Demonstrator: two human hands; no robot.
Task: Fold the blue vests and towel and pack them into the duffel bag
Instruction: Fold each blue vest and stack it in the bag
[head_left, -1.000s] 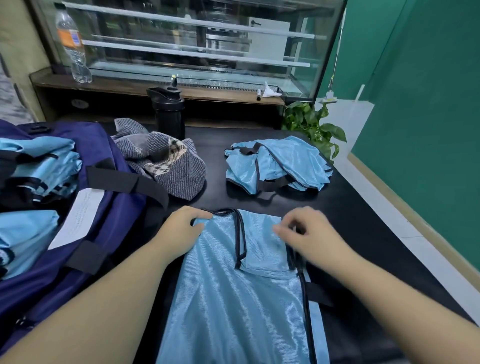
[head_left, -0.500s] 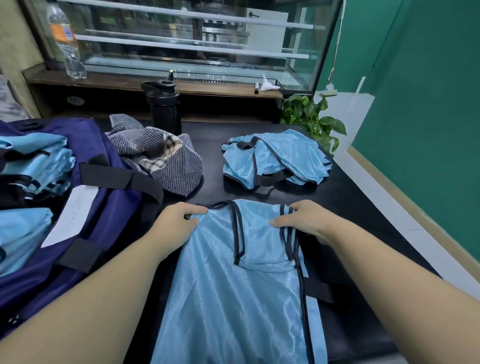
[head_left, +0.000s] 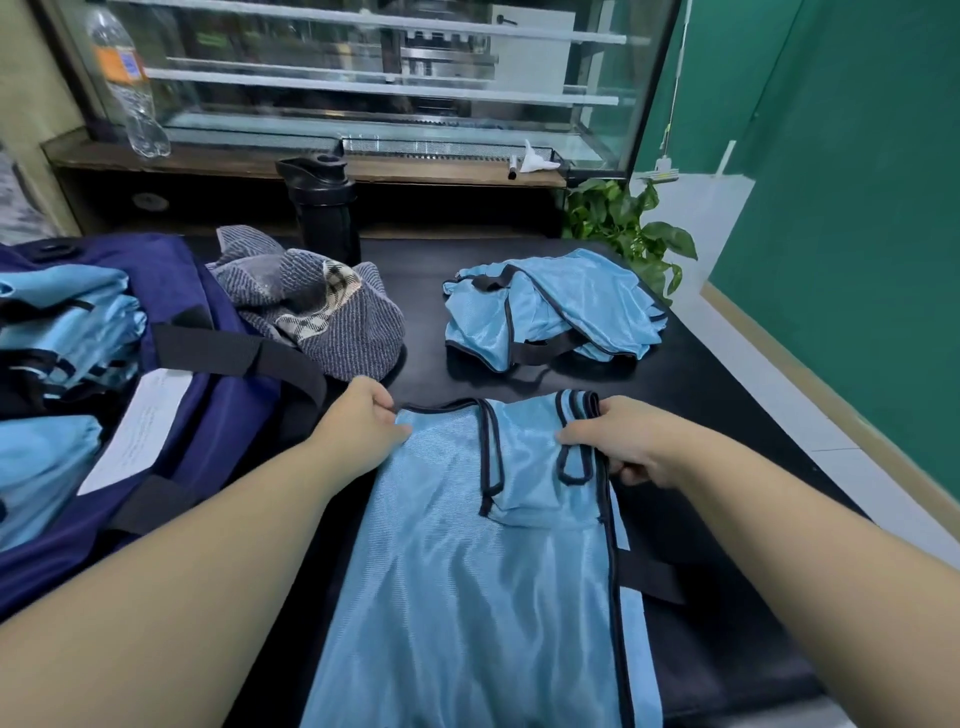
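At the table's left edge, the open bag (head_left: 171, 291) holds folded vests (head_left: 62, 322); the towel (head_left: 317, 312) lies just beside it. Left hand (head_left: 358, 421) pinches the flat vest's (head_left: 467, 597) far left corner; right hand (head_left: 618, 441) grips its far right shoulder strap. The vest's long axis runs from the hands toward the near edge. An unfolded vest (head_left: 550, 306) lies beyond.
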